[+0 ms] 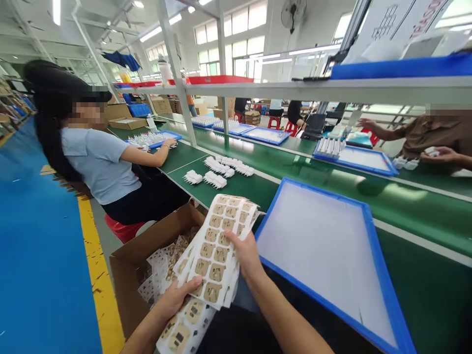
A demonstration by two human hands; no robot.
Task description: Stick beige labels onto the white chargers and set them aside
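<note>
Sheet stack (212, 250) is held in both hands, fanned slightly, between open carton (127, 280) and blue-rimmed tray (372, 231). Lower left edge is pinched by left hand (177, 297), thumb laid on top face; its fingers are mostly hidden underneath. Right edge is clasped by right hand (248, 253), thumb on top, finger spread underneath can't be told. Another sheet (184, 328) is seen below left hand; contact can't be confirmed.

Lower sheets (183, 265) partly hidden; blue-rimmed tray (320, 250) cut by bottom edge.
</note>
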